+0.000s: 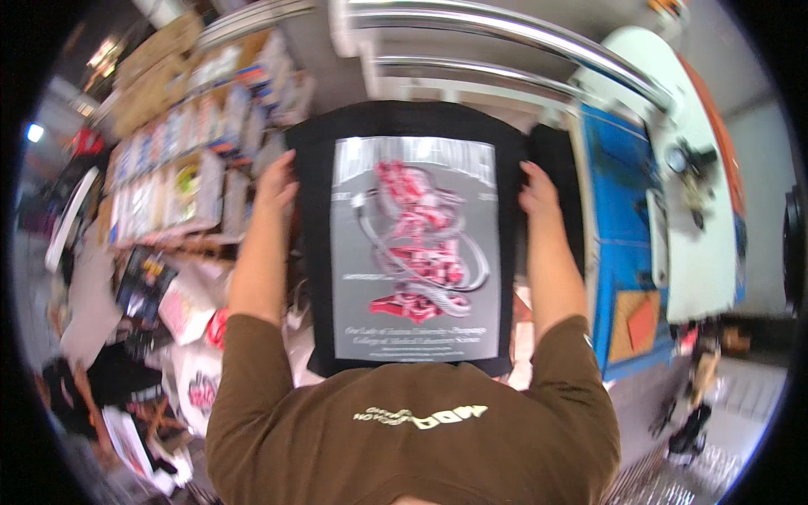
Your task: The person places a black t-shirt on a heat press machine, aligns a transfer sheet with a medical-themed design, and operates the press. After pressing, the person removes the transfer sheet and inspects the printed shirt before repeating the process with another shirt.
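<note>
A black shirt (316,252) lies spread out in front of me, its sides running straight down toward my body. On it is a grey rectangular print sheet (353,227) with a red and white figure and pale lettering, its upper end shining. My left hand (278,181) grips the shirt's left edge near the far end. At about the same height on the opposite edge, my right hand (537,189) holds the fabric. Fingertips of both hands are partly hidden at the cloth. More black fabric (557,185) sits just right of my right hand.
Chrome rails (497,34) of a machine cross the far side. To the right stand a blue board (619,194) and a white rounded machine part with a gauge (678,158). Boxes packed with items (181,156) fill the far left, with printed garments (189,311) nearer.
</note>
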`<state>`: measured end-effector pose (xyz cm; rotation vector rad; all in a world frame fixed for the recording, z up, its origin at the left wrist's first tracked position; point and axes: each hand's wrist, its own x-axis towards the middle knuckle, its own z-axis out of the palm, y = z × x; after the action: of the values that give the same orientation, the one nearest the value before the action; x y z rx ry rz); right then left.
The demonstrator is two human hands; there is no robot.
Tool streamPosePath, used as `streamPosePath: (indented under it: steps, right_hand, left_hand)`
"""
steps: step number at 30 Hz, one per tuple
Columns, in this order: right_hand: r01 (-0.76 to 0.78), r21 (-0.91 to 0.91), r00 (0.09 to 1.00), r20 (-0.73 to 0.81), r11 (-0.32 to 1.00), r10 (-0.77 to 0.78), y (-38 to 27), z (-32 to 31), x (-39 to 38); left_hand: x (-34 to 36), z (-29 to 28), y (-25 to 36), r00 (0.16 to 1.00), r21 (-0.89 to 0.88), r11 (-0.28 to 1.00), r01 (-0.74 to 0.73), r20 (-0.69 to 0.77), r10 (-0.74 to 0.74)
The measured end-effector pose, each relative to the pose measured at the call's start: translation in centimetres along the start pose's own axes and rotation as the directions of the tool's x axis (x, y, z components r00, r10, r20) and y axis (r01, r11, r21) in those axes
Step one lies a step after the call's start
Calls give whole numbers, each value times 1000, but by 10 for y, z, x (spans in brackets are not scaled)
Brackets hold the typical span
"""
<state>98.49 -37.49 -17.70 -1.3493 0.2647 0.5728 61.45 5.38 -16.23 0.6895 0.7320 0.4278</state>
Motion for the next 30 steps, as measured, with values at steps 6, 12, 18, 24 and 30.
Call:
streamPosePath:
  steps: [6, 12, 18, 24, 30]
  right_hand:
    - [-35, 13, 999, -3, 999, 35, -13, 13, -16]
    - [77, -157, 996, -28, 985, -82, -17, 16, -24]
    - [711, -694, 568, 471, 113, -675, 22, -7, -151]
    - [796, -604, 497, 681, -29, -538, 70, -53, -286]
    - [769, -636, 525, 690, -70, -499, 85, -60, -300]
  left_hand:
    - [7, -18, 0, 990, -1, 991, -134, -51, 134]
    - [-4, -20, 10, 964, 137, 973, -184, -167, 205]
    - [-114, 13, -38, 682, 847, 173, -503, 266, 682]
    - [-239, 11, -100, 655, 774, -8, -633, 541, 527]
    - [-249, 6, -123, 661, 794, -93, -601, 559, 501]
